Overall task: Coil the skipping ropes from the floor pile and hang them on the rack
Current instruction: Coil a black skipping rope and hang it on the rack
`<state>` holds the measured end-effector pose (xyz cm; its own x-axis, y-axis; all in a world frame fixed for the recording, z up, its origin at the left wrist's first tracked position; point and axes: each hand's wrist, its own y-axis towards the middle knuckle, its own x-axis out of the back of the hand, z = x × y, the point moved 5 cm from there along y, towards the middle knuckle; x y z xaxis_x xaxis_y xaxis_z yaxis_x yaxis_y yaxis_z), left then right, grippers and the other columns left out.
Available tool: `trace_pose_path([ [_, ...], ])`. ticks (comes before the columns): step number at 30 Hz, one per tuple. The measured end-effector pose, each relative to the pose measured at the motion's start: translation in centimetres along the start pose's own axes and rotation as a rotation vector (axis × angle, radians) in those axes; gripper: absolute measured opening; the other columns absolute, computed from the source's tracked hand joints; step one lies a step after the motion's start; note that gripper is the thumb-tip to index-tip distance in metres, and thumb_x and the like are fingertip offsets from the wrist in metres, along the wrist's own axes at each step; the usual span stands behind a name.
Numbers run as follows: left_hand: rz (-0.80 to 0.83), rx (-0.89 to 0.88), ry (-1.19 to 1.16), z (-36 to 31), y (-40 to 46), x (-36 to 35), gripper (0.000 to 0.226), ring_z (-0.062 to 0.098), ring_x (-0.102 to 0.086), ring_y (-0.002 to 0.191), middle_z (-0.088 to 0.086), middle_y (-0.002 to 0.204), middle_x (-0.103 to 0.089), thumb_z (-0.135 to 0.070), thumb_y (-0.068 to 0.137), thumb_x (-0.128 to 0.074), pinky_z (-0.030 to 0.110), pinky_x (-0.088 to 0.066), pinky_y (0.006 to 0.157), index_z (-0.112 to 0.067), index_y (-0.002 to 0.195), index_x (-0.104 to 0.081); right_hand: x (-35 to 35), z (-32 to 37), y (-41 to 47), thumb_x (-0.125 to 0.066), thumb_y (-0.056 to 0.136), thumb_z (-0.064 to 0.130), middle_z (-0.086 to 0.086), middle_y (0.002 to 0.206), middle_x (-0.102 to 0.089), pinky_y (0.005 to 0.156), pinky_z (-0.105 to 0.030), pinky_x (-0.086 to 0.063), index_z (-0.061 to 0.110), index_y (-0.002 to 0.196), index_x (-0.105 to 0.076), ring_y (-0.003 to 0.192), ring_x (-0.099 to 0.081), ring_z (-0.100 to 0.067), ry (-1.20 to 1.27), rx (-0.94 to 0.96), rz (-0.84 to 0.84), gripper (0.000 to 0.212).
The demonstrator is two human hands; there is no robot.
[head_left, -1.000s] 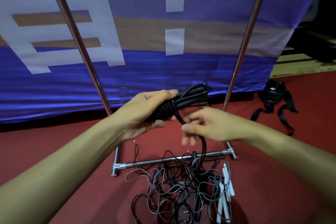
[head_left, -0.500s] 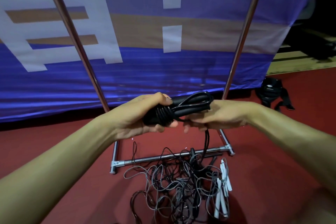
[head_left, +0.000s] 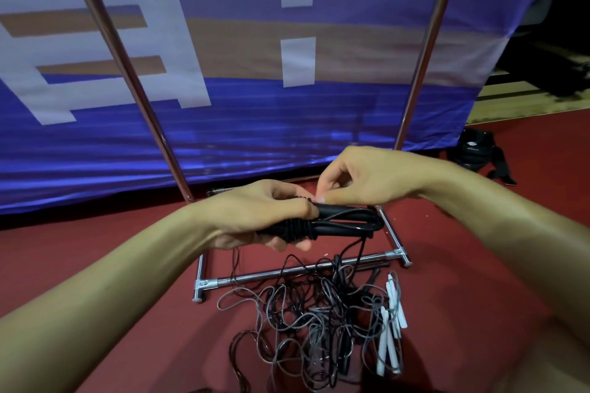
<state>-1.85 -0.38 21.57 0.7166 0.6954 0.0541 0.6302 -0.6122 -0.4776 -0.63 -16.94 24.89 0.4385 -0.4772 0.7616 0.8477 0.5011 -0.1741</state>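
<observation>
- Gripping the wrapped waist of a coiled black skipping rope (head_left: 338, 225), the left hand (head_left: 255, 217) has its fingers curled under the bundle and its thumb over the top.
- Just to the right and slightly farther, the right hand (head_left: 357, 179) hovers over the bundle with fingertips (head_left: 321, 199) pinched together; it seems to be nipping the rope's free end, though what sits between them is too small to tell.
- The bundle's long axis runs left to right, level with the floor, its looped end pointing right beneath the right hand. A loose tail drops from that end toward the floor pile (head_left: 319, 322).
- My read is that the last tuck of the tail is under way, so the coming move turns on the wraps beside the left thumb, which the right hand is placed to reach.
- The rope looks smooth and rubbery, with tight turns bound round glossy strands.
- Below, the pile is a tangle of thin dark and grey cords, with several white handles (head_left: 391, 325) lying at its right edge.
- The rack (head_left: 287, 273) is chromed metal tube: a base bar crosses the floor just beyond the pile, and two uprights rise left and right. Its hanging rail is out of view.
- Behind stands a blue and white banner (head_left: 255, 112); a black strappy bag (head_left: 479, 153) lies on the red floor (head_left: 79, 249) far right.
</observation>
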Motion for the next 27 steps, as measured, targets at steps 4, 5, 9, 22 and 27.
trace_pose_path([
  [4, -0.098, -0.047, 0.054, -0.5, 0.1, 0.1, 0.021, 0.024, -0.065, 0.069, 0.021, 0.088, -0.075, -0.012, 0.099, -0.061, 0.018, -0.045, 0.047, -0.002, 0.114, -0.070, 1.0, 1.3, -1.5, -0.062, 0.096, 0.052, 0.020, 0.089, -0.074, 0.075, -0.026, -0.049, 0.042, 0.108, -0.076, 0.078, -0.064, 0.001, -0.133, -0.029, 0.085, 0.020],
  [5, -0.116, -0.064, 0.046, -0.6, 0.1, 0.0, 0.022, 0.019, -0.069, 0.067, 0.021, 0.091, -0.075, -0.013, 0.099, -0.061, 0.017, -0.045, 0.047, -0.003, 0.115, -0.072, 1.0, 1.4, -1.6, -0.063, 0.094, 0.056, 0.022, 0.090, -0.073, 0.076, -0.025, -0.050, 0.042, 0.111, -0.074, 0.081, -0.065, 0.002, -0.218, -0.029, 0.050, 0.025],
  [9, -0.125, -0.091, -0.101, -0.5, 0.3, -0.1, 0.033, 0.024, -0.076, 0.092, 0.019, 0.119, -0.073, -0.026, 0.098, -0.065, 0.015, -0.048, 0.050, -0.005, 0.123, -0.070, 0.4, 2.5, -2.0, -0.069, 0.088, 0.058, 0.014, 0.078, -0.065, 0.068, -0.030, -0.051, 0.039, 0.111, -0.070, 0.076, -0.061, -0.004, -0.407, -0.019, -0.137, 0.030],
  [22, -0.071, -0.053, -0.066, -0.1, 0.2, -0.6, 0.043, 0.028, -0.076, 0.099, 0.018, 0.103, -0.076, -0.028, 0.081, -0.079, 0.050, -0.062, 0.088, -0.001, 0.113, -0.071, -1.0, 3.1, -2.9, -0.074, 0.084, 0.055, 0.015, 0.086, -0.062, 0.076, -0.031, -0.051, 0.033, 0.108, -0.069, 0.081, -0.059, -0.007, -0.367, 0.031, -0.153, 0.033],
  [27, -0.172, -0.113, -0.159, -0.6, 0.2, -0.1, 0.015, 0.021, -0.073, 0.087, 0.013, 0.094, -0.074, -0.012, 0.088, -0.077, 0.045, -0.064, 0.083, -0.004, 0.101, -0.073, -1.3, 3.5, -3.1, -0.070, 0.088, 0.056, 0.017, 0.095, -0.051, 0.084, -0.038, -0.051, 0.033, 0.118, -0.063, 0.094, -0.055, -0.008, -0.372, 0.079, -0.297, 0.038],
])
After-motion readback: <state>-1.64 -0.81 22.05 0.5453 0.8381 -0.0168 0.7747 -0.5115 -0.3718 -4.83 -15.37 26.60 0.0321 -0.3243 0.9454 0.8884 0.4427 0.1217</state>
